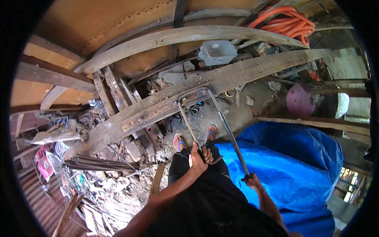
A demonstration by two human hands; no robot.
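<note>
My left hand (199, 160) is closed around a thin bent steel rod (186, 119), whose hooked end sticks out to the right of the fingers. From this hand the rod runs up to a narrow wooden strip (148, 115) with metal pegs, fixed on a thick plank (104, 132). It turns there and lies along the pegs. My right hand (252, 181) grips the dark lower end of a long metal bar (231, 136). The bar's far end reaches the right-hand pegs, where it meets the rod; the exact joint is too small to make out.
Several straight steel rods (98, 162) lie at the left, beside scattered rubble. A blue tarp (276, 158) covers something at the right. Beyond the plank are a clear plastic tub (218, 53), a coiled orange hose (286, 23) and a purple round object (301, 100).
</note>
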